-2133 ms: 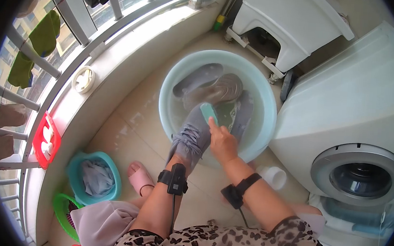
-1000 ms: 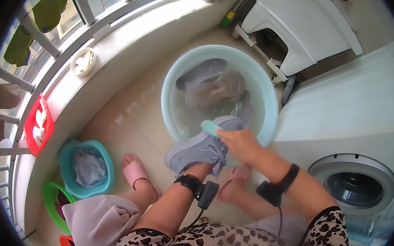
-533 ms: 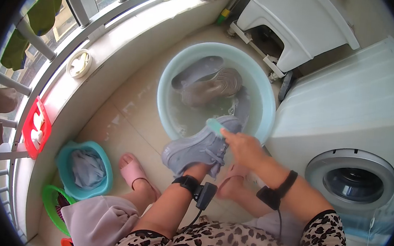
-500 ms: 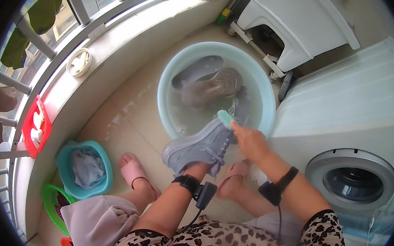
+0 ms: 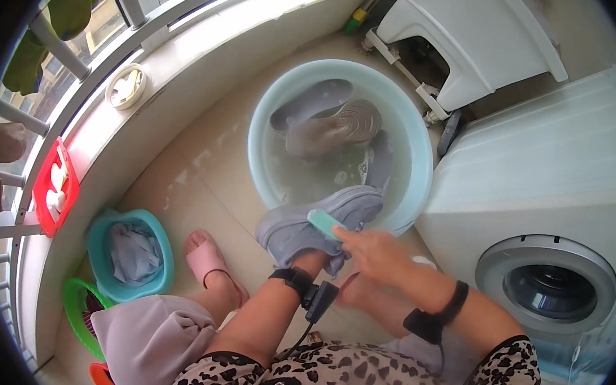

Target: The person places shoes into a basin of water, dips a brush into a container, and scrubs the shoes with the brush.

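A grey sneaker (image 5: 280, 226) is held up over the near edge of the light-blue basin (image 5: 255, 152), tilted with its side facing up. My left hand (image 5: 310, 260) reaches inside the sneaker and supports it; its fingers are hidden there. With my right hand (image 5: 372, 255) I grip a mint-green brush (image 5: 325, 223), which rests against the sneaker's upper side. In the basin's cloudy water lie another shoe (image 5: 334, 131), sole up, a grey insole (image 5: 313, 105) and a second insole-like piece (image 5: 379, 162).
A front-loading washing machine (image 5: 547, 280) stands at the right, a white sink-like unit (image 5: 471, 46) behind. On the left are a teal tub (image 5: 164, 279) with cloth and a green basket (image 5: 74, 319). A red tray (image 5: 68, 184) and round dish (image 5: 126, 85) sit by the railing.
The sneaker has rolled so its laces turn out of sight and its side faces up. My right hand has brought the brush from the toe back toward the shoe's middle.
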The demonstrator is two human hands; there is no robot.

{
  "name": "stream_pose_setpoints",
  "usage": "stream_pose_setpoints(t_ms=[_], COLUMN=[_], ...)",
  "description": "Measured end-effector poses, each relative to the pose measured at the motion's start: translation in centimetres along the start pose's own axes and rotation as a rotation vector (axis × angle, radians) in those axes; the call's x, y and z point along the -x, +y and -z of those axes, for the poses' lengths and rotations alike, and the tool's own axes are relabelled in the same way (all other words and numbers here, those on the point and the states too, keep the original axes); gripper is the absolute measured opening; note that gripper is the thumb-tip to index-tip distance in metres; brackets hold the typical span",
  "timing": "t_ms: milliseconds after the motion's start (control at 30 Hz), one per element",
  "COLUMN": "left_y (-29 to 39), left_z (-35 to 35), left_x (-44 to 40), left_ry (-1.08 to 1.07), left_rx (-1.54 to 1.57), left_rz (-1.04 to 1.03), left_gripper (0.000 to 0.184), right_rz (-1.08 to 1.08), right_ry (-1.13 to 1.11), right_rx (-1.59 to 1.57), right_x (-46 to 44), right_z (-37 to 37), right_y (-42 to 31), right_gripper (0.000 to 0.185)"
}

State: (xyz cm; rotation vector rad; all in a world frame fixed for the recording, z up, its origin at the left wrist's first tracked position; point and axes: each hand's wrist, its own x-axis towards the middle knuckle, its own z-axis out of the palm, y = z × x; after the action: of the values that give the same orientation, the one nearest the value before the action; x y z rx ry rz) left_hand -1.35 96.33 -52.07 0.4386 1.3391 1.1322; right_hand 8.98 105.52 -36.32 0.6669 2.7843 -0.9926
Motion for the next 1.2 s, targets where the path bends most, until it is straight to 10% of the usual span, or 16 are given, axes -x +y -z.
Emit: stream_pose_setpoints(t_ms=[933, 1200], left_y=[-0.8, -0.6], left_z=[1.3, 1.5], left_x=[0.0, -0.5], left_ry=[0.084, 0.095], left_rx=[0.024, 0.039], left_rz=[-0.006, -0.037], left_gripper=[0.032, 0.032], right_rz=[0.179, -0.062], right_ry=[-0.025, 0.086], right_rx=[0.102, -0.019], right_x=[-6.6, -2.9], right_z=[-4.5, -0.6], right_y=[-6.7, -1.0], right_gripper=[0.039, 0.035])
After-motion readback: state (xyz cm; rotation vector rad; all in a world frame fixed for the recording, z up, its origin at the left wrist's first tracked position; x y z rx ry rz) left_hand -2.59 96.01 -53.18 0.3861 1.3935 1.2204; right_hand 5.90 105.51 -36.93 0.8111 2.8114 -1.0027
